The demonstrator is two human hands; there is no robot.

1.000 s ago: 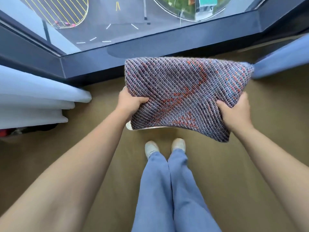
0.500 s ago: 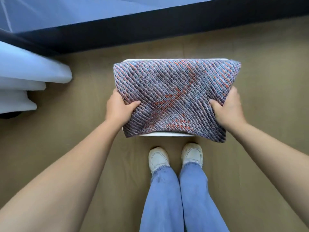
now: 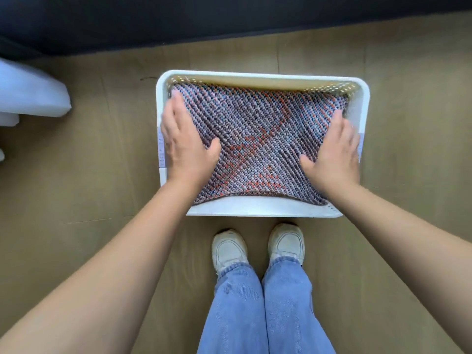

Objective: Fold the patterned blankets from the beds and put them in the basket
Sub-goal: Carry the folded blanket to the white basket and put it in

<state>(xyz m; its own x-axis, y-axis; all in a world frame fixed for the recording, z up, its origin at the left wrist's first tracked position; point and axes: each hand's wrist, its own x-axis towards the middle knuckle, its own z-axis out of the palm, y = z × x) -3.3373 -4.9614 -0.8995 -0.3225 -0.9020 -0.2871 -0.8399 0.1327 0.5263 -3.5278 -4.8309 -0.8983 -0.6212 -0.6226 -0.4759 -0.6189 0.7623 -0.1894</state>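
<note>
The folded patterned blanket (image 3: 260,139) lies inside the white basket (image 3: 263,206), which stands on the brown floor (image 3: 89,162) just in front of the person's white shoes (image 3: 229,247). The left hand (image 3: 187,143) rests flat on the blanket's left part, fingers spread open. The right hand (image 3: 334,152) lies flat on its right part, also open, not pinching anything. The blanket fills almost the whole basket.

No legible text, brand, number or sign is found. A pale label strip (image 3: 161,149) on the left rim of the white basket (image 3: 255,206) carries faint marks, too blurred to read. A similar strip (image 3: 360,146) on the right rim is likewise unreadable.
</note>
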